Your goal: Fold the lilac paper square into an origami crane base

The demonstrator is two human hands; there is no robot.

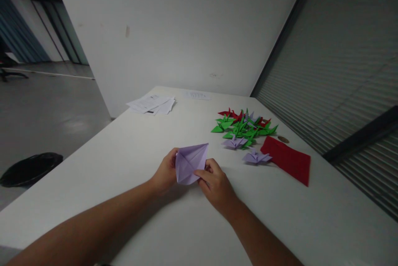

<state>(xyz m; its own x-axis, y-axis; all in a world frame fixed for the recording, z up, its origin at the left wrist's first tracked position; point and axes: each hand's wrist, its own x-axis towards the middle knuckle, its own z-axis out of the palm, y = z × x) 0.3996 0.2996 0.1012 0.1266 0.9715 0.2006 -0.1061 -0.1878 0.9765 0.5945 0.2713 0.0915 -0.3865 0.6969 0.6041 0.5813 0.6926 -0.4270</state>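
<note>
A folded sheet of lilac paper (190,161), creased into a kite-like shape, is held just above the white table (124,162). My left hand (167,170) grips its left edge, fingers curled behind the paper. My right hand (215,185) pinches its lower right corner between thumb and fingers. To the right lies a pile of folded paper figures (244,127) in green, red and lilac, with two lilac ones (255,157) nearest my hands.
A stack of red paper sheets (287,159) lies at the right, a small brown disc (282,139) behind it. White printed papers (152,104) sit at the table's far edge. A black bin (29,168) stands on the floor to the left. Window blinds run along the right.
</note>
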